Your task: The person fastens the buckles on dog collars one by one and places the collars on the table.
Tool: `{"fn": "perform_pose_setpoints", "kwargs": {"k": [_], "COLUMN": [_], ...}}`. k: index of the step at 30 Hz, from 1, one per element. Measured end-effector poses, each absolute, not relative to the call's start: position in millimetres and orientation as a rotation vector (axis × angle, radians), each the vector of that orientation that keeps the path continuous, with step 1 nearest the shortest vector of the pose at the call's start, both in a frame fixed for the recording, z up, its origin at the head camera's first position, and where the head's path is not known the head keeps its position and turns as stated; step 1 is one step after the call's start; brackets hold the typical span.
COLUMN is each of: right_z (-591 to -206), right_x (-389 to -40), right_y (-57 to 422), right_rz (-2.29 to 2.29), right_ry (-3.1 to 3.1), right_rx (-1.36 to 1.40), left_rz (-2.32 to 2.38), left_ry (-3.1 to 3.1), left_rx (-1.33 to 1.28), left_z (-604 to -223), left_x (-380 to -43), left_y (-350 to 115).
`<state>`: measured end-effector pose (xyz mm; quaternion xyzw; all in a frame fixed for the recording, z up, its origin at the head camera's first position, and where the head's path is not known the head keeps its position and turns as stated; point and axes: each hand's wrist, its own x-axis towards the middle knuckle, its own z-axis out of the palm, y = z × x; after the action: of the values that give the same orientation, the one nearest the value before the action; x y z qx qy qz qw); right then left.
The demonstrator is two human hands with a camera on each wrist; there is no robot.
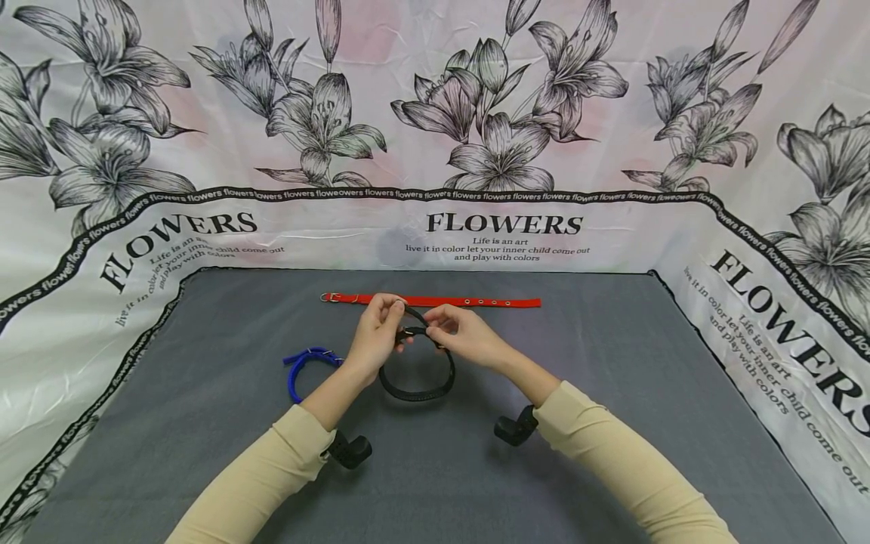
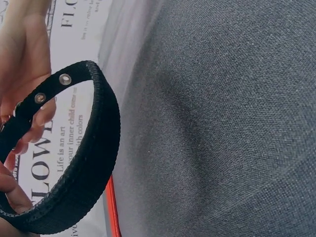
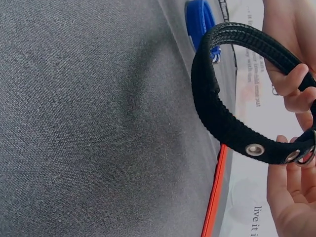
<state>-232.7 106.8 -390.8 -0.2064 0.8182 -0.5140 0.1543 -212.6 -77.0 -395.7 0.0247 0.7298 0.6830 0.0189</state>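
A black collar [image 1: 417, 395] is bent into a loop and held up over the grey cloth. My left hand [image 1: 370, 336] grips it near the buckle [image 1: 410, 331], which the fingers partly cover. On the other side, my right hand [image 1: 469, 336] pinches the strap beside the buckle. Between the two hands a short stretch of strap [image 1: 414, 312] arches above the loop. The left wrist view shows the collar's ribbed band [image 2: 106, 133] and two metal eyelets. In the right wrist view an eyelet [image 3: 255, 149] shows close to the metal ring at the fingers.
A red collar [image 1: 469, 301] lies straight behind the hands, its buckle to the left. Beside my left forearm is a curled blue collar [image 1: 295, 374]. Flower-printed fabric [image 1: 503, 249] rises behind and beside the grey cloth [image 1: 612, 340]. Dark wrist cameras [image 1: 514, 428] hang beneath the sleeves.
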Motion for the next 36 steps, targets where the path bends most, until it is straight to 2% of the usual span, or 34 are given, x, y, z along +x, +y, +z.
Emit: {"fn": "perform_pose_setpoints", "kwargs": {"k": [36], "right_z": [-391.7], "right_x": [-228.6], "right_y": [108.5], "right_rz": [-1.636], "right_ry": [2.235], "right_rx": [-0.588], "left_rz": [1.816], "left_ry": [2.410], "left_rx": [0.058], "left_z": [-400.8], "left_x": [-211.7], "left_y": [-73.6]}}
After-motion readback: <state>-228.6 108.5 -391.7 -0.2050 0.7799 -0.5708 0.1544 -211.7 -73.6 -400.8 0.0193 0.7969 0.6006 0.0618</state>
